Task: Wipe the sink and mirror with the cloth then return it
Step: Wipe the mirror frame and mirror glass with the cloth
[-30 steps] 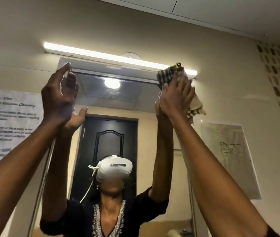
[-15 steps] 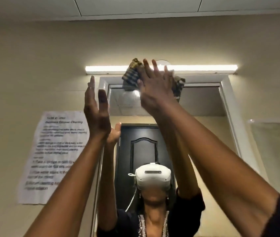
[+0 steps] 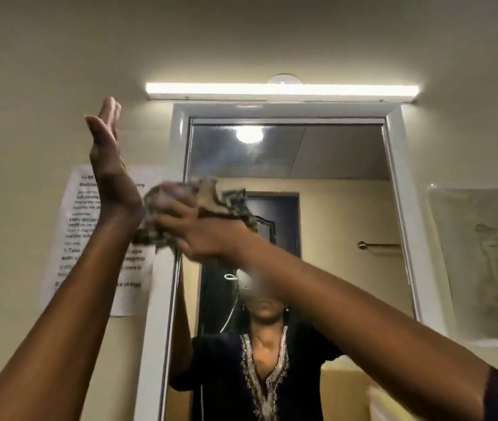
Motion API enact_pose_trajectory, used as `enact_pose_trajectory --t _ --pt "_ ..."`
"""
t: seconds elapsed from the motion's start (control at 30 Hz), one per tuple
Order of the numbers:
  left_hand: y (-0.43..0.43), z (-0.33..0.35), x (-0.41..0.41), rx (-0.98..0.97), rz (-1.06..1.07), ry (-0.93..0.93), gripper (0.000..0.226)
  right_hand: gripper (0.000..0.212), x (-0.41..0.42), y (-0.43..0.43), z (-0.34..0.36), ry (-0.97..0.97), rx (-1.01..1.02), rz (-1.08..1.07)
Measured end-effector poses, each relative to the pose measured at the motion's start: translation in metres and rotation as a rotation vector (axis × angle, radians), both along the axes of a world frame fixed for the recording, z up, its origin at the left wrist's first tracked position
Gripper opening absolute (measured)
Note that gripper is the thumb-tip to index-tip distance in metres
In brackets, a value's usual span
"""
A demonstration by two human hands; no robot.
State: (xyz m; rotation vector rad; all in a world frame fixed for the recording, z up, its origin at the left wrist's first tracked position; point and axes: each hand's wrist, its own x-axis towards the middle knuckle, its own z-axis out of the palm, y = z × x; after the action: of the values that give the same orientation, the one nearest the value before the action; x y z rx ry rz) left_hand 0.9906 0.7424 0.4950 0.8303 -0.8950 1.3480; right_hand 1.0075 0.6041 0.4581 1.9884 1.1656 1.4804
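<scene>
The mirror [image 3: 326, 165] in its white frame fills the middle of the wall, with hazy streaks near its top. My right hand [image 3: 202, 235] presses a bunched checkered cloth [image 3: 226, 202] against the mirror's left side, about halfway down; the hand and cloth are blurred by motion. My left hand [image 3: 106, 153] is raised flat with fingers straight up, in front of the wall just left of the frame, holding nothing. The sink is out of view.
A lit strip light [image 3: 281, 89] runs above the mirror. A printed notice [image 3: 95, 244] hangs on the wall to the left, a plastic-covered drawing [image 3: 484, 262] to the right. The mirror reflects a person, a dark door and a towel rail [image 3: 378, 245].
My right hand has swept the cloth from the mirror's top right, across the top edge, then down to its left middle. My left hand stayed raised at the left frame.
</scene>
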Motion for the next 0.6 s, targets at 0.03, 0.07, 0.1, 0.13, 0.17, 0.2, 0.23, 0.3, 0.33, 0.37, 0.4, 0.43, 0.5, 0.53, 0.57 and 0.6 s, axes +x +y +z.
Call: enact_pose_trajectory --t 0.03,0.07,0.1,0.13,0.17,0.2,0.23,0.3,0.33,0.37,0.4,0.43,0.5,0.53,0.57,0.6 --pt "0.002 -0.004 -0.001 0.05 0.019 0.026 0.062 0.047 -0.001 -0.003 -0.023 -0.025 -0.084 -0.009" --pt "0.001 -0.007 -0.001 0.109 0.054 0.067 0.064 0.047 -0.003 -0.009 -0.042 -0.03 -0.158 -0.014" --pt "-0.001 -0.011 -0.001 0.168 0.096 0.108 0.066 0.048 -0.003 -0.017 -0.052 -0.019 -0.215 -0.024" --pt "-0.003 -0.013 -0.001 0.218 0.135 0.138 0.068 0.048 -0.007 -0.024 -0.051 -0.009 -0.254 -0.024" --pt "-0.003 -0.015 -0.001 0.252 0.166 0.16 0.069 0.048 -0.01 -0.03 -0.042 -0.018 -0.266 -0.019" --pt "-0.004 -0.016 -0.001 0.267 0.178 0.176 0.068 0.048 -0.013 -0.037 -0.026 -0.02 -0.22 -0.029" --pt "-0.002 -0.017 -0.001 0.264 0.178 0.184 0.067 0.049 -0.012 -0.044 -0.003 -0.015 -0.115 -0.04" --pt "-0.001 -0.023 0.0 0.246 0.172 0.195 0.065 0.051 -0.016 -0.064 0.05 -0.034 0.172 -0.098" --pt "0.0 -0.027 0.004 0.241 0.166 0.206 0.064 0.052 -0.017 -0.076 0.074 -0.115 0.302 -0.155" --pt "0.0 -0.032 0.009 0.244 0.16 0.218 0.064 0.052 -0.019 -0.086 0.09 -0.212 0.422 -0.209" --pt "0.0 -0.037 0.014 0.253 0.15 0.233 0.064 0.052 -0.02 -0.091 0.097 -0.263 0.532 -0.235" --pt "0.0 -0.042 0.021 0.27 0.139 0.25 0.063 0.051 -0.019 -0.088 0.096 -0.271 0.625 -0.217" --pt "-0.003 -0.049 0.031 0.3 0.085 0.307 0.059 0.05 -0.017 -0.067 0.067 -0.216 0.691 -0.146" --pt "-0.005 -0.051 0.033 0.287 0.058 0.328 0.06 0.05 -0.017 -0.054 0.042 -0.169 0.642 -0.118" --pt "-0.008 -0.051 0.033 0.254 0.027 0.341 0.062 0.051 -0.015 -0.044 0.014 -0.141 0.544 -0.108" --pt "-0.011 -0.051 0.031 0.216 0.008 0.346 0.065 0.053 -0.014 -0.039 -0.018 -0.128 0.41 -0.123"
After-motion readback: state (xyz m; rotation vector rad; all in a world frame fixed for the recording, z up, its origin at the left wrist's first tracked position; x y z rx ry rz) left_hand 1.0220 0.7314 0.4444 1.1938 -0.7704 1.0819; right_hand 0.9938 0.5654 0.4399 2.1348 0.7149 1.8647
